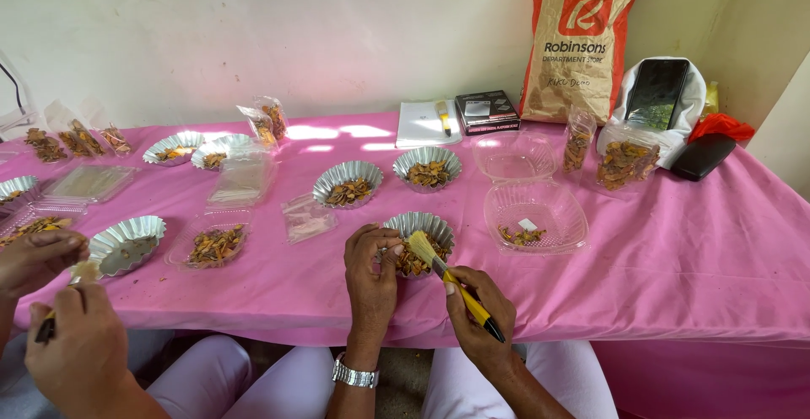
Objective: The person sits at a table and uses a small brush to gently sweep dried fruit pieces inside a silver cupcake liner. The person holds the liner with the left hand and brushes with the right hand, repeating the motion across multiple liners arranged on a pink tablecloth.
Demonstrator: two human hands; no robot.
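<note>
At the near edge of the pink cloth-covered table [675, 259], a fluted silver foil dish of brown-orange dried pieces [419, 242] sat directly ahead of the person, between both hands. Left hand [371, 271] pinched the dish's near-left rim, fingers closed on it. Right hand [481, 318] was clamped around a yellow-handled brush with pale bristles [447, 275], its long axis slanting up-left so the bristles rested over the dish. Just right lay a clear plastic clamshell tray [536, 216]; farther left, a co-worker's hands [59, 318] worked beside another foil dish [126, 242]
</note>
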